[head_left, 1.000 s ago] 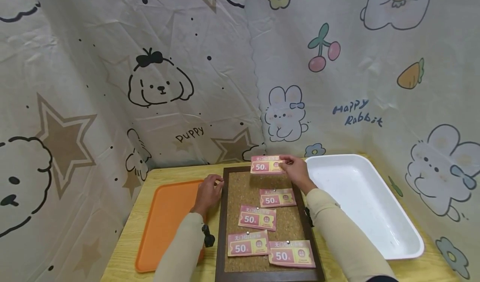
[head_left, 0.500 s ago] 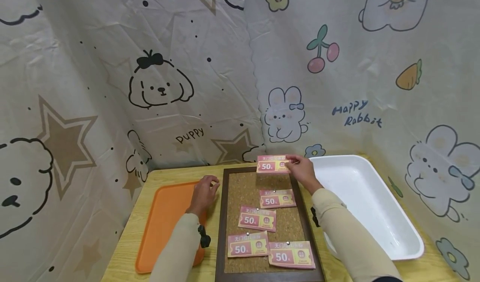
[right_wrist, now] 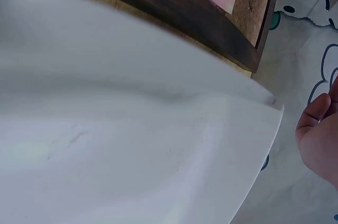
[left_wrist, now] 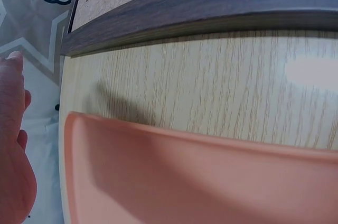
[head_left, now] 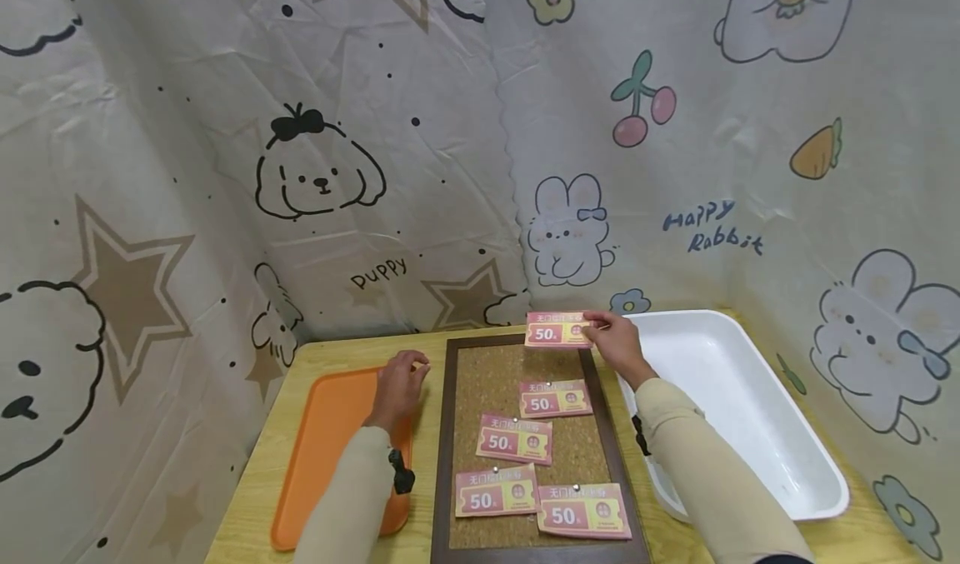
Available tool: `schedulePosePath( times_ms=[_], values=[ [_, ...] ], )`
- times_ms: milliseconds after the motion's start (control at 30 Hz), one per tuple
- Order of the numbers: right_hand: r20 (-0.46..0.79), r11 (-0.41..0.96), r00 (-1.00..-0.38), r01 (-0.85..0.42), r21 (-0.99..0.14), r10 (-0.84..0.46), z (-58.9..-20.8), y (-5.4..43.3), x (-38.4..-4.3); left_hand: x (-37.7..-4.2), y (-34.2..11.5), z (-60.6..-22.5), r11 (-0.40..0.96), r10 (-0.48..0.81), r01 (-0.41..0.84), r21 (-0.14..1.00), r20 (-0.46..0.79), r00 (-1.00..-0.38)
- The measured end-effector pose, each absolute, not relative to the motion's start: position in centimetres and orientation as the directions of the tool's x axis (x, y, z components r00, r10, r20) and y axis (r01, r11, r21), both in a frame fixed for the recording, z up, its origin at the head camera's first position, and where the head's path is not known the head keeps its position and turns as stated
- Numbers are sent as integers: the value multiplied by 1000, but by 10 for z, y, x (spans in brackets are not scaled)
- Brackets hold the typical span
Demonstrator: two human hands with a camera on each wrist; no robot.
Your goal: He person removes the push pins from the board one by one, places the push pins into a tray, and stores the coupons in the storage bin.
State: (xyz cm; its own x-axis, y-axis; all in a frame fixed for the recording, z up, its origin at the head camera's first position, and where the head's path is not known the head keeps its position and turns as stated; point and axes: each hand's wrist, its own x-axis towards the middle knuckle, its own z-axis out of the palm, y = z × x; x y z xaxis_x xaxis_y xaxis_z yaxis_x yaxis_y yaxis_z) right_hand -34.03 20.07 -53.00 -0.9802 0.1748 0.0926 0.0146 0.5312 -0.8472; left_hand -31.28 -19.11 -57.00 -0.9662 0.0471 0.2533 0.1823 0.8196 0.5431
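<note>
Between the thumb and fingers of my right hand (head_left: 618, 346) is the right end of a pink-and-yellow 50 coupon (head_left: 559, 329), raised near the far edge of the cork board (head_left: 483, 372). Similar coupons hang pinned to the board: one at the upper right (head_left: 555, 398), others nearer me, including a lower-left coupon (head_left: 497, 491) and a lower-right coupon (head_left: 583, 511). Small round pins show at their top edges. My left hand (head_left: 399, 387) hovers by the orange tray's right edge, its fingers loosely bent and holding nothing. The right wrist view leaves the held coupon out of frame.
Left of the board lies a shallow orange tray (head_left: 318, 456) on the wooden table (head_left: 247, 506). A deep white tub (head_left: 750, 431) stands to the right, under my right forearm. A dark wooden frame (head_left: 447, 431) edges the board. Printed cloth hangs behind the table.
My right hand has shifted a little rightward with the coupon. My left hand has drawn left, from the board's frame toward the orange tray. The pinned coupons stay in place.
</note>
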Motion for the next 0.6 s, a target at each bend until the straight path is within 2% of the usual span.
schedulePosePath(
  times_ms=[600],
  values=[
    [90, 547, -974, 40, -836, 208, -535, 227, -341, -308, -207, -571, 830, 5, 118, 546, 204, -979]
  ],
)
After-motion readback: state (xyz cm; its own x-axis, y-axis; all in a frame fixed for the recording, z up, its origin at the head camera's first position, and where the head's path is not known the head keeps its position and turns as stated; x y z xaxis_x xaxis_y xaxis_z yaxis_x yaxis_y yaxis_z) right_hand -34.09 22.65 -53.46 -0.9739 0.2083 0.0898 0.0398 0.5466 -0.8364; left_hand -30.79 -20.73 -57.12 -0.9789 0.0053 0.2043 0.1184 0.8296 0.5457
